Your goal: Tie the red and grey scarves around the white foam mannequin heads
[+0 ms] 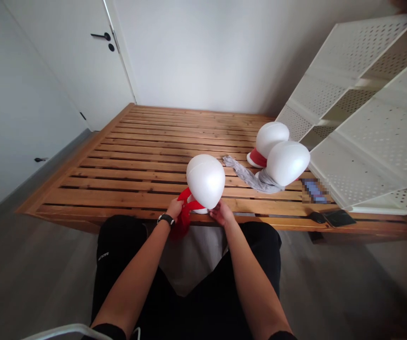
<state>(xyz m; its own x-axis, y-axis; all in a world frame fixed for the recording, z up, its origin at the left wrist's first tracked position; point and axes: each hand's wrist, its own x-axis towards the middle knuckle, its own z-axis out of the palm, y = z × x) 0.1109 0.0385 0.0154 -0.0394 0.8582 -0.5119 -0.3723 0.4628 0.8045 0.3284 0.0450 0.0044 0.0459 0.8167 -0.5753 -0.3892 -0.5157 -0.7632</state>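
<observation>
A white foam mannequin head [205,181] stands near the front edge of the slatted wooden platform, directly before me. Around its neck is a red scarf [185,215], with one end hanging over the platform's edge. My left hand [175,208], wearing a dark-banded watch, is closed on the scarf at the left of the neck. On the other side, my right hand [221,213] is beside the base with fingers partly spread; the head partly covers the fingertips, and I cannot tell whether they touch scarf or base.
Rightward stand two more foam heads: one with a grey scarf [247,175] trailing left, one behind with a red scarf [258,158]. Beyond them lean white perforated panels [373,137]. A blurred phone [315,191], a mouse [317,217] and a dark flat item [339,218] lie front right.
</observation>
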